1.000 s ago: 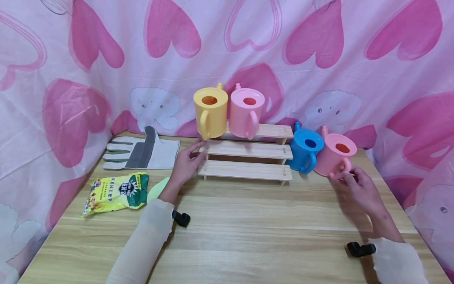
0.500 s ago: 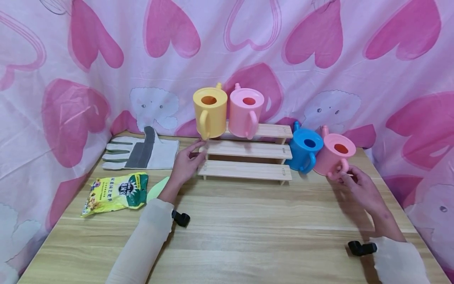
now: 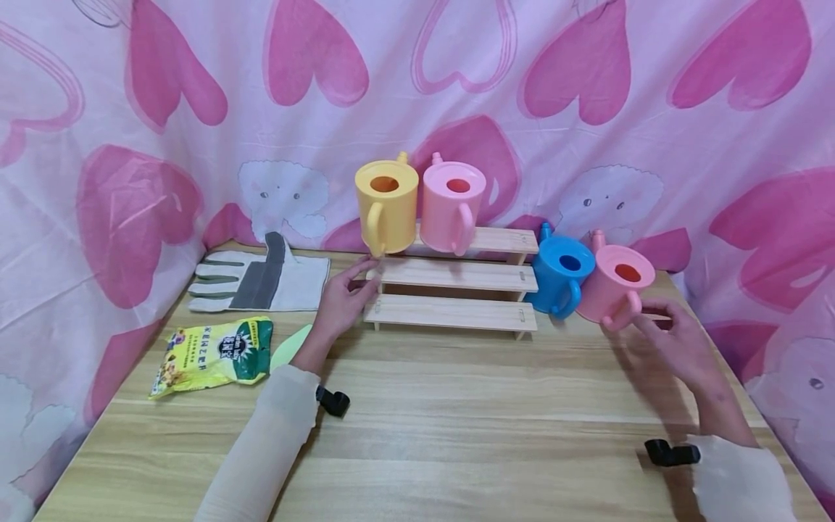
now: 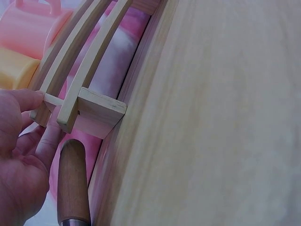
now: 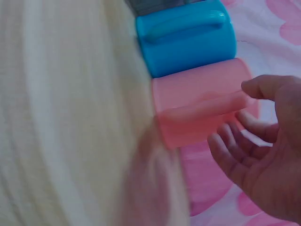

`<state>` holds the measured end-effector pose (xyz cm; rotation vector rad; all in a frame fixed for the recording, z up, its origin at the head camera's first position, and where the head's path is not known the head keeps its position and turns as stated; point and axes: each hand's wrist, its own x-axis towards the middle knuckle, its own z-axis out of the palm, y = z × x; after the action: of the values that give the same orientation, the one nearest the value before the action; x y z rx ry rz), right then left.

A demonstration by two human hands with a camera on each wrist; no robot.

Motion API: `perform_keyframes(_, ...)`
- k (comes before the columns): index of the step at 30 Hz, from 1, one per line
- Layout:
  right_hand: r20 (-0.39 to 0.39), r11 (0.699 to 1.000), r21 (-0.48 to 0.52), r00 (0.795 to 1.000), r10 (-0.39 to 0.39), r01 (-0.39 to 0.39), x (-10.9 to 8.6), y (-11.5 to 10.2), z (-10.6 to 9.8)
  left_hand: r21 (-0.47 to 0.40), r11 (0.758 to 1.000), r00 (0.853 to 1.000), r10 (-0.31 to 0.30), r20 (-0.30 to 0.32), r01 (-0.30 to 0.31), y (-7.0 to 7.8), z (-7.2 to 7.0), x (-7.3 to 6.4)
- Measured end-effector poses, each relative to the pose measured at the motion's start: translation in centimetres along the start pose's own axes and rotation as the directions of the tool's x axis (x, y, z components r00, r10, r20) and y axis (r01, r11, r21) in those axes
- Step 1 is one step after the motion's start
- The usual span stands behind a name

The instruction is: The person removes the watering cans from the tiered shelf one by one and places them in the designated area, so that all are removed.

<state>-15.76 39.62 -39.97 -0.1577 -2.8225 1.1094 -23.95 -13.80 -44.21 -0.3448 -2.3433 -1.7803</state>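
A three-step wooden plant stand [image 3: 457,312] bears a yellow watering can [image 3: 389,217] and a pink watering can [image 3: 450,210] on its top step. My left hand [image 3: 341,301] grips the stand's left end, thumb on the middle step and fingers lower down, as the left wrist view shows. On the table, right of the stand, a blue watering can [image 3: 556,279] stands beside a salmon-pink watering can [image 3: 603,290]. My right hand [image 3: 678,341] is just off the salmon can's handle [image 5: 202,110], fingers spread and loosely bent, holding nothing.
On the left lie a white and grey work glove [image 3: 261,279] and a yellow-green fertilizer bag [image 3: 215,355]. A pale green leaf-shaped piece [image 3: 287,349] lies partly under my left forearm. The left wrist view shows a wooden tool handle [image 4: 73,183]. A heart-patterned curtain [image 3: 391,72] hangs behind the table.
My right hand has let go of the salmon can's handle and drawn back slightly to the right. The left hand, stand and cans look unmoved.
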Motion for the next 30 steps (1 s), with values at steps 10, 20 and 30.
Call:
perform_keyframes(10, -0.254, 0.988, -0.048, 0.955, -0.154, 0.146, -0.4, -4.4, -1.3, -0.019, 1.000, 1.000, -0.006, 0.000, 0.006, 0.8, 0.1, -0.1)
perform_keyframes(20, -0.214, 0.952, -0.036, 0.928, -0.305, 0.304, 0.5, -9.9, 0.4, -0.028, 1.000, 1.000, 0.014, -0.007, -0.014, -0.1, 0.0, 0.0)
perform_keyframes(30, -0.120, 0.901, 0.068, 0.900, -0.418, 0.428, 1.9, -15.1, 3.6, -0.033, 0.999, 1.000, 0.010, -0.004, -0.010, -0.1, 0.0, 0.0)
